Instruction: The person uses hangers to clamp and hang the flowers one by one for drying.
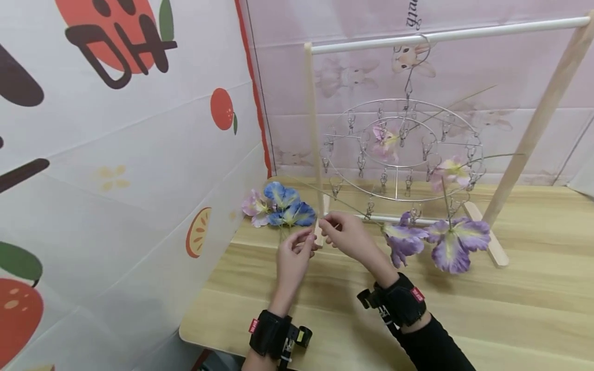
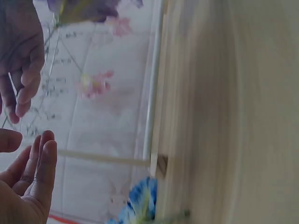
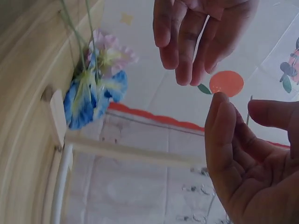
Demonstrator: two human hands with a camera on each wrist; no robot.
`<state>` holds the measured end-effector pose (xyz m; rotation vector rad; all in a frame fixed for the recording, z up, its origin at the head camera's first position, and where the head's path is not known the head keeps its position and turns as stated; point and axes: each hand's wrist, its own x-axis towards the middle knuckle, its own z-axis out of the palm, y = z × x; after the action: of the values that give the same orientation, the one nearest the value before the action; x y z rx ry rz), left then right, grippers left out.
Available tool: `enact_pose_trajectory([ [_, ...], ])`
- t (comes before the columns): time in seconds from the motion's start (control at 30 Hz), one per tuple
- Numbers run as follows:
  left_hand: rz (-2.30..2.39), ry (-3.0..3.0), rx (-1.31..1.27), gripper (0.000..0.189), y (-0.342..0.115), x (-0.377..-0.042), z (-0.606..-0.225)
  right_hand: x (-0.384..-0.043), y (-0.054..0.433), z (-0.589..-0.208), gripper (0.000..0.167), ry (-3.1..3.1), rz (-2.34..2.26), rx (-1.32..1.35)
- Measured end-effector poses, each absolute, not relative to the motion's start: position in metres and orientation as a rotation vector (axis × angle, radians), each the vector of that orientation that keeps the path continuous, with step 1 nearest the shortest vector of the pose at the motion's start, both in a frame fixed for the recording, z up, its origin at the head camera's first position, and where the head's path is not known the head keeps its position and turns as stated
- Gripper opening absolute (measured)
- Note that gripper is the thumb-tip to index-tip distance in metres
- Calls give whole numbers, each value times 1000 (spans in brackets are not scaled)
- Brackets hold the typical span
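In the head view my left hand [image 1: 294,252] is above the table with its fingers loosely bent and nothing visible in them. My right hand [image 1: 350,237] is just right of it, fingers bent and thumb apart from them. Close by is a purple artificial flower [image 1: 405,239], head hanging, its thin stem [image 1: 341,200] slanting up-left past a rack clip. A stem tip [image 3: 249,114] shows by the right thumb in the right wrist view; whether they touch I cannot tell. Another purple flower [image 1: 458,245] hangs further right.
A round wire clip rack [image 1: 396,183] hangs from a stand's white bar [image 1: 450,35]. It carries pink flowers [image 1: 450,172] too. Blue flowers [image 1: 290,203] and a pinkish one [image 1: 257,207] lie left of the stand's wooden post [image 1: 312,123]. A printed wall covering [image 1: 153,139] borders the table's left side.
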<state>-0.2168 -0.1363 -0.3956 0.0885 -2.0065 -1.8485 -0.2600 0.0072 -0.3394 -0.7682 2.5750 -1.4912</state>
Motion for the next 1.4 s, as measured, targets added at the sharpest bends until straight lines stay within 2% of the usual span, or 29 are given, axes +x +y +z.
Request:
enact_pose_trajectory([
  [0.3, -1761, -2018, 249, 27, -169, -214, -401, -273, -23, -348, 23, 2504, -1459, -782],
  [0.77, -1509, -2201, 516, 25, -210, -228, -409, -301, -67, -376, 29, 2380, -1363, -688],
  [1.13, -1294, -2671, 511, 25, -228, -247, -418, -316, -93, -406, 36, 2380, -1209, -656],
  [1.4, -1505, -2706, 481, 21, -235, -245, -425, -315, -101, -416, 39, 2309, -1290, -647],
])
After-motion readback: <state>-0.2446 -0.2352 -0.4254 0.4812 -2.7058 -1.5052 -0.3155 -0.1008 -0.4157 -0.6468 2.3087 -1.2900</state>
